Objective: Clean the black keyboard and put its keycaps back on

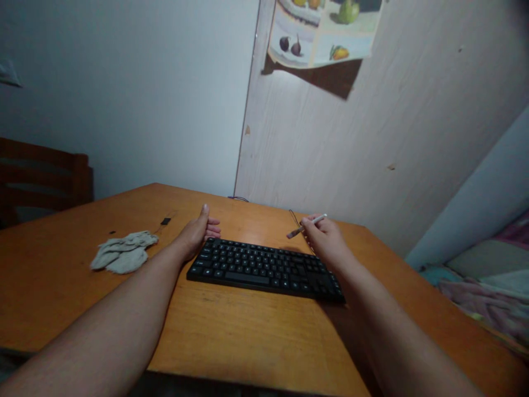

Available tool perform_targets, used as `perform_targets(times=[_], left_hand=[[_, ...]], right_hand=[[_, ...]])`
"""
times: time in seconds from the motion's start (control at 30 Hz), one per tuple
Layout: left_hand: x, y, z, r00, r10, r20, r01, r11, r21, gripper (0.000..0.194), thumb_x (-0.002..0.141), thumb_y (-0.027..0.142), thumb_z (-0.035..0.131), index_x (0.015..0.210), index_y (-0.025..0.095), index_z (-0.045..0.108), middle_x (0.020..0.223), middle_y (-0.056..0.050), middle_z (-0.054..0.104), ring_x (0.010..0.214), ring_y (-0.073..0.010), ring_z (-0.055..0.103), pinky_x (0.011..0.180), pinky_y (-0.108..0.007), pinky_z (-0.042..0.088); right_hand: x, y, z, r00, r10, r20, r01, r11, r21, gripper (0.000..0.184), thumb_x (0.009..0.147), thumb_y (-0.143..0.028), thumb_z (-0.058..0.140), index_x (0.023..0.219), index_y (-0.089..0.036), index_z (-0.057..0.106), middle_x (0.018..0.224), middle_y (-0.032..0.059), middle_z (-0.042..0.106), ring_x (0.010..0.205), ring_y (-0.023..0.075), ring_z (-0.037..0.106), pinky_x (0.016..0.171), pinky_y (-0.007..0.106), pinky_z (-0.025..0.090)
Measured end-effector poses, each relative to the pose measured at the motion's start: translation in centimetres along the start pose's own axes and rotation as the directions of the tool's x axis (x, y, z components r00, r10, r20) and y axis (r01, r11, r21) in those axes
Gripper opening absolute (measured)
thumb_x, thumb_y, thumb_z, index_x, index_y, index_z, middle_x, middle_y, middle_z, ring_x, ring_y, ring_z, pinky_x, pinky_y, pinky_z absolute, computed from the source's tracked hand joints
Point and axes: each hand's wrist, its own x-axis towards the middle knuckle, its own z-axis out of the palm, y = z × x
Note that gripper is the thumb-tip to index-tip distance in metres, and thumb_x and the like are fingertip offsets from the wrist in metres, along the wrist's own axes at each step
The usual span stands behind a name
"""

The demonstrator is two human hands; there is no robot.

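Observation:
A black keyboard lies at a slight slant on the wooden table. At its far left corner, my left hand rests on edge, thumb up and fingers stretched out. It holds nothing and is beside or touching the keyboard's end; exact contact is hard to make out. Above the right part of the keys, my right hand is closed around a slim brush with a pale handle. The brush's darker tip points down and left, apart from the keys. My right forearm covers part of the keyboard's right end.
A crumpled grey cloth, perhaps gloves, lies on the table at left. Close by is a small black piece. A thin dark cord runs behind the keyboard. Walls border the far edge; a wooden chair stands left.

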Motion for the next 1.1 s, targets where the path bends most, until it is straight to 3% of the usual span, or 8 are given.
perform_targets(times=[0.2, 0.4, 0.53, 0.73, 0.9, 1.1], left_hand=[[-0.2, 0.1, 0.0, 1.000, -0.008, -0.003, 0.008, 1.000, -0.002, 0.079, 0.080, 0.084, 0.039, 0.092, 0.011, 0.066, 0.074, -0.012, 0.068, 0.065, -0.0223, 0.066, 0.061, -0.033, 0.051], [-0.2, 0.1, -0.3, 1.000, -0.012, -0.003, 0.012, 1.000, -0.009, 0.076, 0.081, 0.082, 0.040, 0.094, 0.011, 0.065, 0.078, -0.011, 0.068, 0.066, -0.0211, 0.066, 0.064, -0.032, 0.052], [-0.5, 0.5, -0.3, 0.999, -0.034, -0.014, 0.033, 0.999, -0.011, 0.079, 0.080, 0.083, 0.040, 0.095, 0.010, 0.065, 0.077, -0.011, 0.068, 0.065, -0.0206, 0.065, 0.064, -0.032, 0.051], [-0.2, 0.3, -0.7, 0.999, -0.046, 0.000, 0.046, 0.999, 0.003, 0.085, 0.075, 0.089, 0.039, 0.094, 0.011, 0.065, 0.077, -0.011, 0.069, 0.067, -0.0208, 0.066, 0.065, -0.033, 0.052], [0.1, 0.1, -1.0, 0.999, -0.038, 0.012, 0.038, 0.999, 0.013, 0.086, 0.074, 0.090, 0.039, 0.096, 0.011, 0.066, 0.079, -0.011, 0.070, 0.070, -0.0215, 0.067, 0.068, -0.033, 0.053], [0.1, 0.1, -1.0, 0.999, -0.035, 0.012, 0.035, 0.999, 0.041, 0.088, 0.074, 0.090, 0.037, 0.096, 0.011, 0.066, 0.080, -0.011, 0.070, 0.070, -0.0217, 0.066, 0.066, -0.033, 0.053]], right_hand=[[-2.0, 2.7, -2.1, 0.994, 0.107, 0.028, -0.111, 0.972, 0.206, 0.028, 0.079, -0.045, 0.063, 0.090, -0.020, 0.055, 0.072, -0.0001, 0.062, 0.060, 0.0151, 0.056, 0.055, 0.027, 0.043], [-3.7, 3.8, -2.2, 0.991, 0.123, 0.051, -0.133, 0.939, 0.317, 0.031, 0.081, -0.047, 0.064, 0.094, -0.020, 0.058, 0.068, -0.0029, 0.057, 0.056, 0.0137, 0.049, 0.053, 0.026, 0.039], [-3.9, 3.5, -1.6, 0.999, 0.046, 0.028, -0.052, 0.972, 0.227, 0.030, 0.088, -0.052, 0.056, 0.089, -0.022, 0.058, 0.062, -0.0035, 0.053, 0.054, 0.0149, 0.047, 0.052, 0.026, 0.036], [-4.2, 4.0, -0.6, 0.996, -0.088, -0.032, 0.088, 0.996, 0.012, 0.029, 0.093, -0.048, 0.051, 0.086, -0.021, 0.059, 0.068, 0.0004, 0.062, 0.061, 0.0178, 0.056, 0.059, 0.028, 0.039], [-4.5, 3.8, -0.3, 0.991, -0.133, 0.034, 0.134, 0.990, -0.047, 0.027, 0.095, -0.043, 0.049, 0.083, -0.022, 0.060, 0.075, 0.0024, 0.067, 0.071, 0.0194, 0.064, 0.066, 0.029, 0.043], [-4.8, 3.1, -0.5, 0.981, -0.156, 0.116, 0.168, 0.980, -0.110, 0.027, 0.097, -0.042, 0.047, 0.083, -0.023, 0.060, 0.075, 0.0017, 0.067, 0.070, 0.0186, 0.064, 0.067, 0.028, 0.042]])
